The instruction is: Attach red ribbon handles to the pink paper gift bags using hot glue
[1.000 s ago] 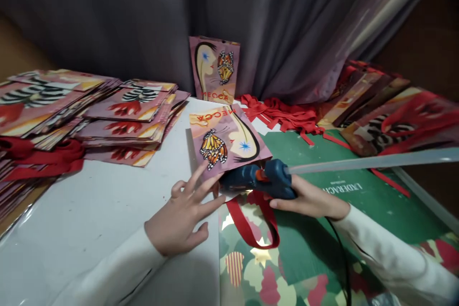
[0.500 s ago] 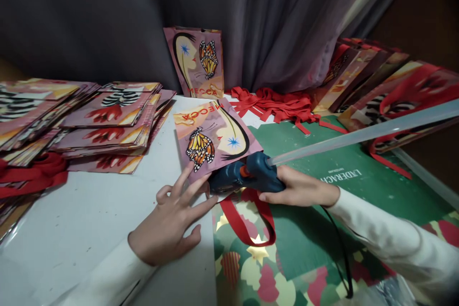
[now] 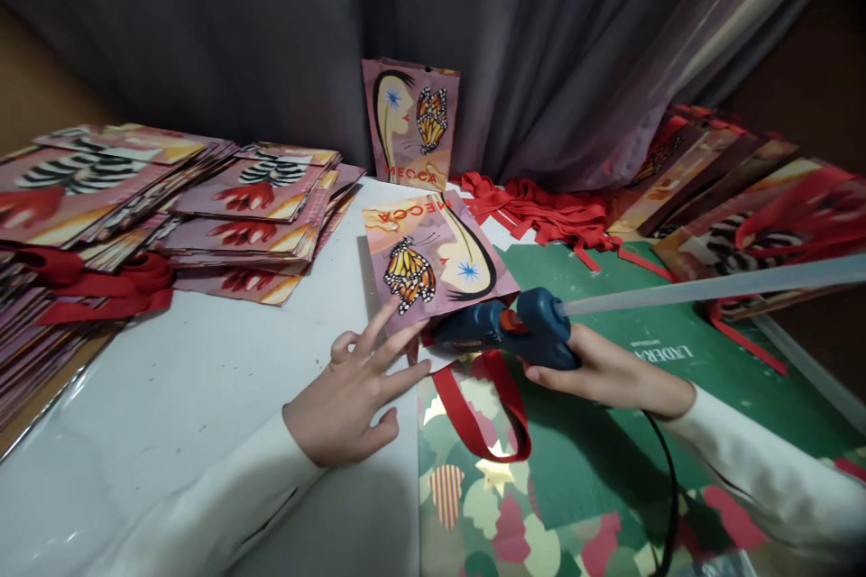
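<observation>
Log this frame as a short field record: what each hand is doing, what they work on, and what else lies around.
left hand: left hand, fingers spread, fingertips pressing the near edge of the flat pink butterfly-print paper bag
right hand: right hand gripping the blue hot glue gun, nozzle at the bag's near edge; clear glue stick juts out behind
handle: red ribbon loop at the bag's opening
surface: white table, green printed sheet
around: stacks of flat bags left, pile of red ribbons behind, upright bag against grey curtain

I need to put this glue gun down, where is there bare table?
Free: the white tabletop between the left stacks of flat printed bags and the left hand. Crowded: the red ribbon pile and right-side bags.
</observation>
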`<act>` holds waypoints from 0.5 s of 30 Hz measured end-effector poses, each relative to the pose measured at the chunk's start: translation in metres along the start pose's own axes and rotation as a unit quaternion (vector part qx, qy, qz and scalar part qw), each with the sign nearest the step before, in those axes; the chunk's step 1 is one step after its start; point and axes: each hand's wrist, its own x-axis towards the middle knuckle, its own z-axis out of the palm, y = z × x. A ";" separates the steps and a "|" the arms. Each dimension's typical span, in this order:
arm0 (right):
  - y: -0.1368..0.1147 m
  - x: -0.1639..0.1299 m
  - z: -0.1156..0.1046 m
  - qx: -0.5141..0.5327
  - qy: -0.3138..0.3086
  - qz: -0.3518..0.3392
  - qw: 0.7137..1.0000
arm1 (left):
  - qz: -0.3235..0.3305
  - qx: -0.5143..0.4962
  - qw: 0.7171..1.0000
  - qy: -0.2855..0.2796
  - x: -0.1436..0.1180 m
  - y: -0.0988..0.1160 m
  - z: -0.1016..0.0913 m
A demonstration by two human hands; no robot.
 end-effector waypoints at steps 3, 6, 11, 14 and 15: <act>-0.004 -0.004 -0.002 -0.016 -0.002 0.015 1.000 | -0.001 -0.012 1.000 0.005 0.001 0.001 0.000; -0.008 -0.008 -0.005 -0.026 0.006 0.043 0.999 | -0.005 -0.031 0.999 0.021 0.000 0.001 0.002; -0.013 -0.015 -0.009 -0.070 0.018 0.095 0.993 | -0.002 -0.059 0.997 0.041 0.001 0.003 0.004; -0.017 -0.018 -0.012 -0.110 0.028 0.102 0.988 | -0.003 -0.073 0.996 0.050 0.002 0.003 0.005; -0.019 -0.019 -0.013 -0.125 0.034 0.106 0.986 | -0.003 -0.079 0.995 0.055 0.002 0.003 0.005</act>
